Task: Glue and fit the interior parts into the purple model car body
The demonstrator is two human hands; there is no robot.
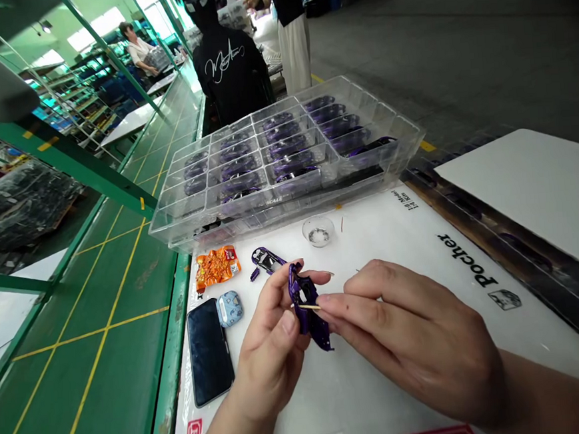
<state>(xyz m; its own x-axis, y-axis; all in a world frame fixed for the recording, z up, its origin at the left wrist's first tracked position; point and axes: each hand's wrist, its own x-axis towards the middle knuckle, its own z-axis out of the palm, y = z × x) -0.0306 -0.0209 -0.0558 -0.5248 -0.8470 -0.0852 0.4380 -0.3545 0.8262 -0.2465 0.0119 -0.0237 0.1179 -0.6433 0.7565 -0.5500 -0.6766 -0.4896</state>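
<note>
Between the fingers and thumb of my left hand [274, 348] is a purple model car body [320, 331], tilted above the white work surface. My right hand [414, 334] pinches a thin wooden toothpick [308, 307], its tip against or inside the purple shell; the exact contact is too small to tell. Just beyond my left fingers lies a dark purple frame-like car part [269, 259], with a small purple piece [254, 274] beside it. A small clear dish [318, 232] with tiny bits in it stands past my hands.
Stacked clear compartment trays [285, 167] hold several purple car bodies. On the left lie an orange snack packet [217, 268], a blue patterned earbud case [230, 308] and a black phone [210, 353]. A green belt [92, 326] runs alongside. A person in black [230, 68] sits ahead.
</note>
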